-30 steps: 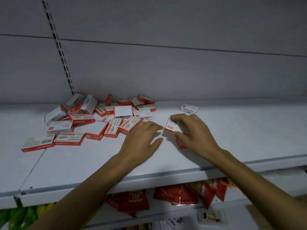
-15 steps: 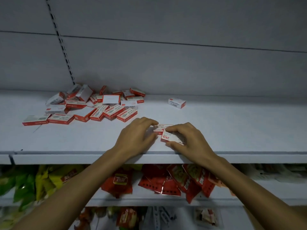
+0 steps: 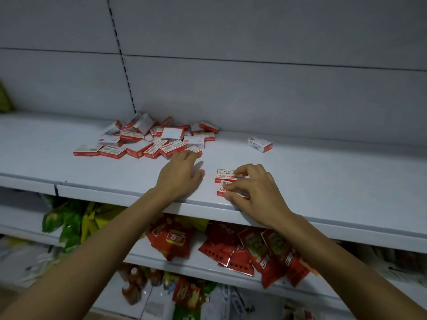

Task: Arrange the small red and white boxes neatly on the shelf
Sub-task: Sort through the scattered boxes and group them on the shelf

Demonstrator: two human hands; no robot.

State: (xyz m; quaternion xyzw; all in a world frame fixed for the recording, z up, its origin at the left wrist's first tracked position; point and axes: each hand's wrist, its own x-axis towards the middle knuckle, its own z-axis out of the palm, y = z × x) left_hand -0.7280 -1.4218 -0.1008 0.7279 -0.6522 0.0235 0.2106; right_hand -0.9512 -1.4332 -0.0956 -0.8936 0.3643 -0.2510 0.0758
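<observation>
The right hand point(image 3: 256, 192) is curled over two small red and white boxes lying flat near the front edge of the shelf point(image 3: 335, 181). Its thumb sits at the near edge of the front box point(image 3: 222, 190) and its bent fingers come down on top, so it is grasping that box. The fingertips also reach the second box point(image 3: 224, 173), which lies touching the front box on its far side, label up.

The left hand point(image 3: 180, 174) lies just to the left of the right hand, apart from both boxes. It is palm down and released, fingers relaxed and stretched away from the person, holding nothing. Just beyond its fingertips starts the pile of boxes point(image 3: 150, 139), a loose heap that spreads away to the far left, some flat, some tilted on others. A lone box point(image 3: 260, 144) lies beyond the right hand, well apart from the heap.

Below both forearms, on a lower shelf, lie red snack packets point(image 3: 265, 255), with green packets point(image 3: 67, 222) under the left forearm's outer side.
</observation>
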